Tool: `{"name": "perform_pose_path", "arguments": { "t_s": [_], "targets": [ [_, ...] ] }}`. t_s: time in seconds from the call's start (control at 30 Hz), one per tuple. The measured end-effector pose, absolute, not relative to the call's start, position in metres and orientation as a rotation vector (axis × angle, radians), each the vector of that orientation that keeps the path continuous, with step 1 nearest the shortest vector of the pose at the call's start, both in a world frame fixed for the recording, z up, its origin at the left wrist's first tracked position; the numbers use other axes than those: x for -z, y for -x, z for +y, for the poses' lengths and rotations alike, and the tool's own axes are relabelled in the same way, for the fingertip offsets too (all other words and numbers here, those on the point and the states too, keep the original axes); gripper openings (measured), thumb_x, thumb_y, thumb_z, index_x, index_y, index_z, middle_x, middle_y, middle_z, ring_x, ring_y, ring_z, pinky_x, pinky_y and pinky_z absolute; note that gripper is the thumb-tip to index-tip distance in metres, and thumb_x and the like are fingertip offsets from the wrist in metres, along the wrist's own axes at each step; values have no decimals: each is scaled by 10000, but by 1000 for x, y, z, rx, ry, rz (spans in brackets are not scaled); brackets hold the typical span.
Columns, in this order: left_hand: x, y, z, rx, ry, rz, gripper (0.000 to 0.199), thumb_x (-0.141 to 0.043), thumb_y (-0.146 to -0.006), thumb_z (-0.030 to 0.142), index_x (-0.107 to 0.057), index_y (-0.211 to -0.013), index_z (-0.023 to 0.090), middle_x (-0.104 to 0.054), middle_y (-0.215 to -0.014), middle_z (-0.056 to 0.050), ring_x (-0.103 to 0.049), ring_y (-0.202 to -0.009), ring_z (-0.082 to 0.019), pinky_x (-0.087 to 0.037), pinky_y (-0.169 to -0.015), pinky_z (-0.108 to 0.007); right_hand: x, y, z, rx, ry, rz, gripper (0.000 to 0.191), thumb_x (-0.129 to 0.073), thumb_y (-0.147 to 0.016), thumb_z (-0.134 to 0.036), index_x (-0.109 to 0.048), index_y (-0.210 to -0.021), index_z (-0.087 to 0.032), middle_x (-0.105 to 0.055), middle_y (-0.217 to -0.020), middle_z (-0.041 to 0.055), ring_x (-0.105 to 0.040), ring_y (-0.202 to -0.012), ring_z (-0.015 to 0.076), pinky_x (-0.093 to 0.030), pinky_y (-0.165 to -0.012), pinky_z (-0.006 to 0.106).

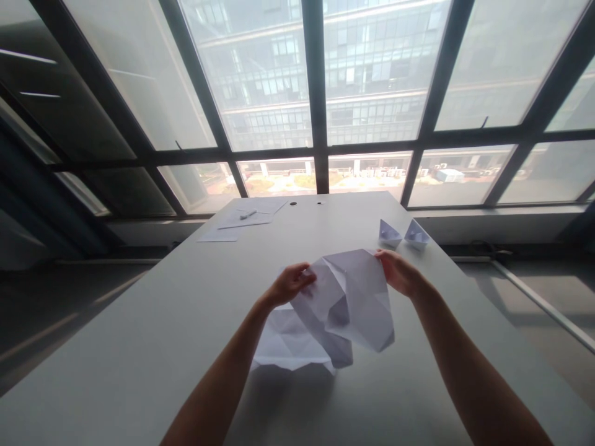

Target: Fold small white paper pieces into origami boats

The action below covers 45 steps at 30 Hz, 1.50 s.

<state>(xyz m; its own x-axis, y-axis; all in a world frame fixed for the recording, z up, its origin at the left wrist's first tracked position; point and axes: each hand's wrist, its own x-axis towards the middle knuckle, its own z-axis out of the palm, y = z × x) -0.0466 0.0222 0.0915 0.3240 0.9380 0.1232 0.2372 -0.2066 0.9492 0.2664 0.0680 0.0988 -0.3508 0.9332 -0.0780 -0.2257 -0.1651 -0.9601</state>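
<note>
HOLD: a creased, partly folded white paper sheet (346, 303) is pinched at its upper corners by the left hand (289, 284) and right hand (398, 272), fingers closed on it, so the folds hang open | PLACE: lower edge resting on the grey worktop (139, 347) below the fingers | BEYOND: two small white paper boats (402, 234) set aside past the right fingers; flat sheets with a pen (248, 215) far ahead of the left fingers.

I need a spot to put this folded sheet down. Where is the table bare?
Bare table runs along the near left, beside the left hand. Another patch lies mid-table between the loose sheets and the creased paper. It is crowded by the two paper boats beyond the right hand.
</note>
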Motion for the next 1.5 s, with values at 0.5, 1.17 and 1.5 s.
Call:
{"name": "perform_pose_path", "arguments": {
  "t_s": [0.5,1.17,1.5],
  "targets": [
    [-63,26,23,-1048,-1144,1174,1019,-803,-760,316,-150,-1540,255,-665,-895,-30,-719,-753,-179,-584,-762,-339,-63,-259,94,-1451,1017,-1080,273,-443,-862,-410,-622,-844,-205,-731,-881,104,-690,-875,255,-550,-744,351],
    [-49,12,28,-1351,-1581,1323,205,-555,-812,214,-662,-981,167,-639,-833,-13,-584,-699,-116,-486,-655,-224,-54,-233,76,-1822,913,-774,365,-404,-952,-472,-613,-1094,-208,-742,-945,101,-707,-933,280,-569,-799,415],
    [-63,29,16,-1519,-1520,1422,241,-647,-755,263,-641,-961,138,-656,-957,-63,-642,-800,-162,-523,-716,-271,-38,-207,34,-1561,1201,-964,272,-780,-685,-316,-683,-891,-167,-721,-833,72,-660,-696,189,-536,-623,301]
  ]
}}
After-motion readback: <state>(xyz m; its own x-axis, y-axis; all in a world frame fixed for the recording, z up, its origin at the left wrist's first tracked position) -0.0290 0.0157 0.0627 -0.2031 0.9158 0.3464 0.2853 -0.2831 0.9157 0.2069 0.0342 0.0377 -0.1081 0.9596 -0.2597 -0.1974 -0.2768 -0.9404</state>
